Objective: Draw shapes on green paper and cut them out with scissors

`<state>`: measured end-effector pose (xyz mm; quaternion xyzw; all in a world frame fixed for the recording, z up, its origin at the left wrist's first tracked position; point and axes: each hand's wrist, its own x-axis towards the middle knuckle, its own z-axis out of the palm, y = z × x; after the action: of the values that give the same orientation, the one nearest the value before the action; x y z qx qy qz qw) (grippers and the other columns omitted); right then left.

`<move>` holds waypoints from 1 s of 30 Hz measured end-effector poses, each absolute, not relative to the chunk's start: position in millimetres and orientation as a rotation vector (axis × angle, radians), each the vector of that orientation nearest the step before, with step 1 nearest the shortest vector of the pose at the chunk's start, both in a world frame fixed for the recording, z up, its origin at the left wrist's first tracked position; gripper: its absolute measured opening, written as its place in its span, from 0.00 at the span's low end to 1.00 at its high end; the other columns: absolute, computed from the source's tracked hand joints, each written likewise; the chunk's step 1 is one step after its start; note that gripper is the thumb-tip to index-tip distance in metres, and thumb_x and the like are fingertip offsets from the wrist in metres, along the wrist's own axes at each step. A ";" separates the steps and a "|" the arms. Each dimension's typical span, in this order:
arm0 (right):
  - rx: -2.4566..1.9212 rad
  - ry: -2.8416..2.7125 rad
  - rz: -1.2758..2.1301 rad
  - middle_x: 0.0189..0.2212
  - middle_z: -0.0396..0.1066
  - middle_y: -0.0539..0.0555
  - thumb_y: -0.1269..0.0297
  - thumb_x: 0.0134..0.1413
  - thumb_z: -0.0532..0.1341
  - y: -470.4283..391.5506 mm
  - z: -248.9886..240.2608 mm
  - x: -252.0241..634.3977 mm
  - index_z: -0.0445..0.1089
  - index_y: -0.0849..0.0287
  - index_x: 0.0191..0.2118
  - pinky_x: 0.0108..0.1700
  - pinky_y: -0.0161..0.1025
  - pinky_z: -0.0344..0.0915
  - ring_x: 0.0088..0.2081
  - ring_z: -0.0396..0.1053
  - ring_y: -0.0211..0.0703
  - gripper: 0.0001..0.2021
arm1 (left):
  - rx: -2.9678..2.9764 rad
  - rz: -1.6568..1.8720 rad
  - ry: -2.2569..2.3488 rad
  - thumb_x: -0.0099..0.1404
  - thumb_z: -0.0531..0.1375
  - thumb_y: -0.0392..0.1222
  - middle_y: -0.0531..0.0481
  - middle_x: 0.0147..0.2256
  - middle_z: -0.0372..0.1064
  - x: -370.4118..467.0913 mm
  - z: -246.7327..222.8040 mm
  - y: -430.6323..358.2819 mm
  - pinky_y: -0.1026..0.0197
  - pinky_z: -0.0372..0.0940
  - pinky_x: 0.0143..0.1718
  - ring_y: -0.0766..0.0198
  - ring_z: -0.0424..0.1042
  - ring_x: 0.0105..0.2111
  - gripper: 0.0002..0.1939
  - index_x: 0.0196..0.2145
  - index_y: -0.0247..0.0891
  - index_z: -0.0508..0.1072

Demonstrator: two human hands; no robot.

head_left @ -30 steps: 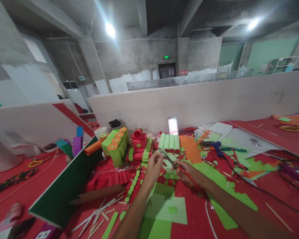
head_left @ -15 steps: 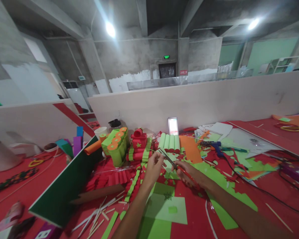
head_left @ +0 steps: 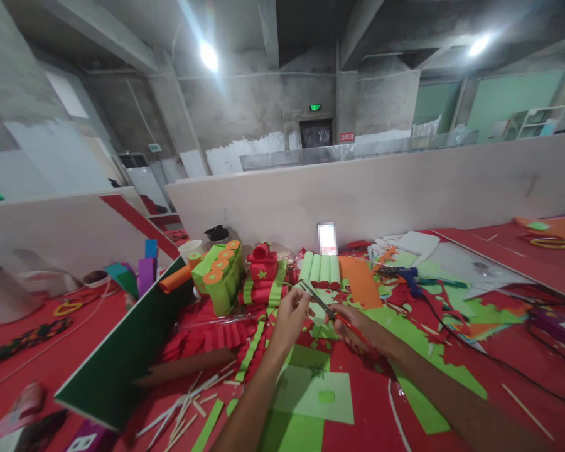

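Observation:
My right hand (head_left: pixel 355 326) is closed round the red handles of a pair of scissors (head_left: pixel 324 304). The blades point up and left, and their tips reach the fingers of my left hand (head_left: pixel 292 311). Thumb and fingers of the left hand are pinched together at the blade tips; whatever they hold is too small to make out. Below the hands lies a pale green sheet (head_left: pixel 294 392) with a small star drawing on it. Just beyond are green paper rolls with red ends (head_left: pixel 320 269) and a red model with a yellow star (head_left: pixel 262 274).
A green and orange paper model (head_left: pixel 221 282) stands left of the hands, beside a leaning dark green board (head_left: pixel 122 351). Wooden sticks (head_left: pixel 183 414) lie at the front left. To the right are a blue glue gun (head_left: pixel 412 279), its black cord and paper scraps. A phone (head_left: pixel 327 238) leans at the back.

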<state>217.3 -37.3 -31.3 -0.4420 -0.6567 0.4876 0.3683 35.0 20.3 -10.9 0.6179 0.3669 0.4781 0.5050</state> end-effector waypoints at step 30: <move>-1.157 -1.712 1.198 0.19 0.58 0.42 0.44 0.52 0.60 -39.3 -20.6 215.7 0.62 0.58 0.36 0.13 0.26 0.53 0.13 0.52 0.27 0.20 | 1.470 1.118 0.875 0.57 0.60 0.53 0.56 0.19 0.64 33.7 -14.5 24.1 0.69 0.57 0.21 0.70 0.65 0.19 0.16 0.28 0.37 0.68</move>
<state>215.7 -39.3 -20.6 -0.4505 -0.6666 0.4664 0.3675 33.7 24.1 -14.5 0.6135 0.3651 0.4667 0.5221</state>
